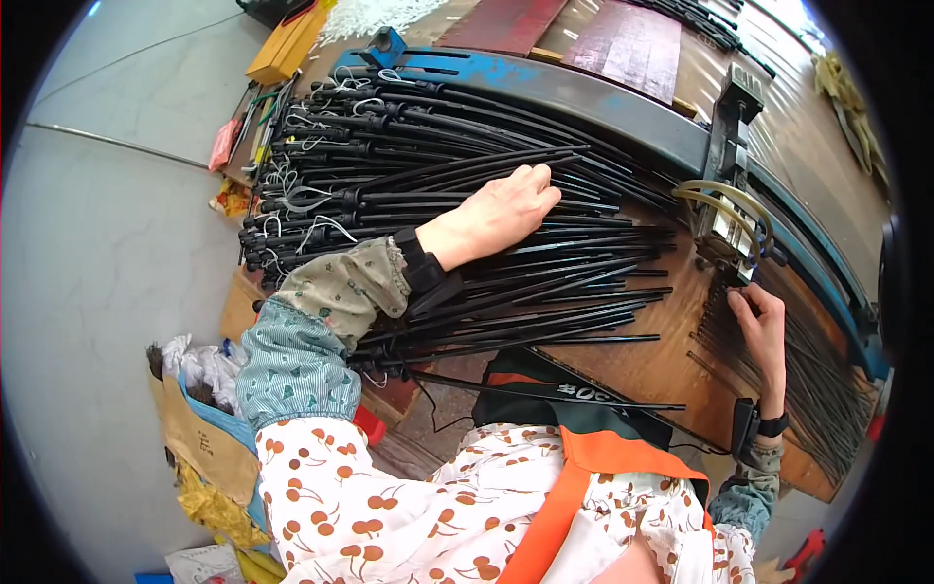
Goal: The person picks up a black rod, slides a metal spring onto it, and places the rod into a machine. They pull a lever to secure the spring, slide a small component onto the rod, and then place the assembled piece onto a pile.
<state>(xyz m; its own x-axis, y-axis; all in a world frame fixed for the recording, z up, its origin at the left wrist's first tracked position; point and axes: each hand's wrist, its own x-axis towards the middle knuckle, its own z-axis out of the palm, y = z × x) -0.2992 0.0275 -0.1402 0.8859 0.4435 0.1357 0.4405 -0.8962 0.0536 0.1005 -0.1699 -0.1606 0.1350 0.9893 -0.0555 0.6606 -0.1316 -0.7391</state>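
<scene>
My left hand (501, 212) lies closed over a wide spread of long black rods (574, 263), knuckles up. Its fingers curl down round some of the rods, and the fingertips are hidden. Thicker ends with thin grey loops (306, 200) gather at the left of the spread. At the right, my right hand (764, 326) is raised with thumb and fingers pinched together, just below a machine head (730, 234) with yellowish hoses. Beside it lies a heap of thinner dark rods (817, 375). What sits in the pinch is too small to make out.
A blue and grey metal beam (603, 107) runs along the back of the wooden table (671, 336). Red boards (628, 49) lie beyond it. Hand tools (258, 127) and a yellow box (287, 49) are at the far left. A bag-lined carton (209, 443) stands lower left.
</scene>
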